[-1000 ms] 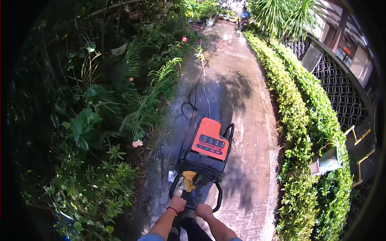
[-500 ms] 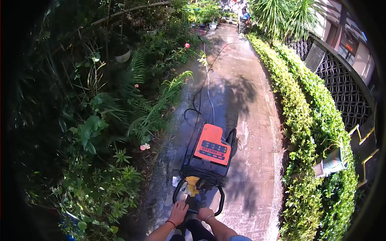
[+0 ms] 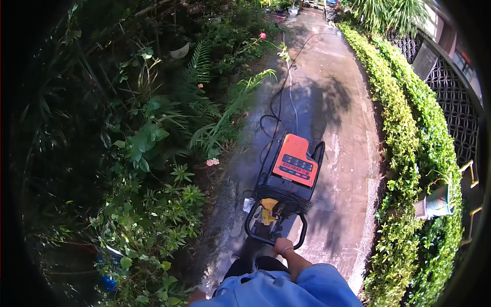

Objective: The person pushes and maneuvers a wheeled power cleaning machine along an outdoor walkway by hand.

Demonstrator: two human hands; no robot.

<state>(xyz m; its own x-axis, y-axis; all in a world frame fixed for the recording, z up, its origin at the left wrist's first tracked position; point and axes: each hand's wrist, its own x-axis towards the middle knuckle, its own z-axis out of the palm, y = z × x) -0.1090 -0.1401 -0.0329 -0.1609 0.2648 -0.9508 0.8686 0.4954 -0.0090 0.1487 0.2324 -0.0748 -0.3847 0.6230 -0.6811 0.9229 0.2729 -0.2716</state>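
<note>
A wheeled machine with an orange-red top panel stands on the path in front of me. My right hand is closed round the lower bar of its black handle. At the bottom edge, away from the handle, my left hand shows only in part, and its fingers cannot be made out. A coiled black cable and a yellow part sit between the panel and the handle. Hoses run from the machine up the path.
Dense plants border the path on the left. A trimmed hedge lines the right side, with a pale bucket in it. Part of a person shows at the far end. Beyond the hedge is a lattice wall.
My left hand has left the handle and moved down to the bottom edge. My right hand still grips the bar. The view has swung, so the machine appears further right and higher.
</note>
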